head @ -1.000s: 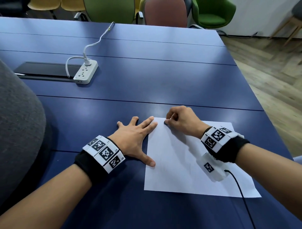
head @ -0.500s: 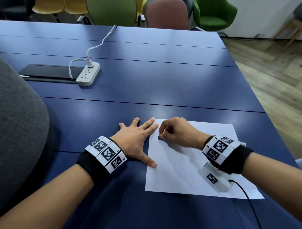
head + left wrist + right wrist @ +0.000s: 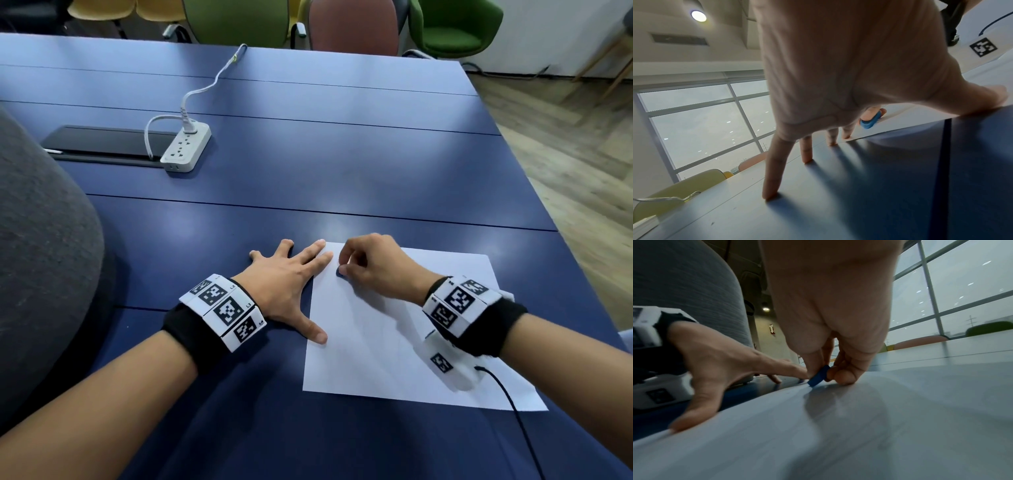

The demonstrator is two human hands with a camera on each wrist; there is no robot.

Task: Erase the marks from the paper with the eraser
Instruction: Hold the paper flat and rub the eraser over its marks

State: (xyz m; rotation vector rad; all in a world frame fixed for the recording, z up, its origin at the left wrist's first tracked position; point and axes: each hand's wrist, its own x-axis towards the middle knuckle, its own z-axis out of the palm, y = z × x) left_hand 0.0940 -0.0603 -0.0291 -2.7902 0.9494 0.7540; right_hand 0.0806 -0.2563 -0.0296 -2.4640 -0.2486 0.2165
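A white sheet of paper lies on the blue table in front of me. My right hand pinches a small blue eraser between thumb and fingers and presses its edge on the paper near the far left corner. The eraser shows clearly in the right wrist view, and the eraser appears again past my left palm. My left hand lies flat with fingers spread, thumb and two fingertips on the paper's left edge. I can make out no marks on the paper.
A white power strip with its cable sits at the back left beside a black cover plate. A grey chair back stands at the left. Green and pink chairs line the far edge. The table's right edge drops to wood floor.
My right hand has slid with the eraser a short way left and toward me across the paper's far left corner. The left hand stays in place.
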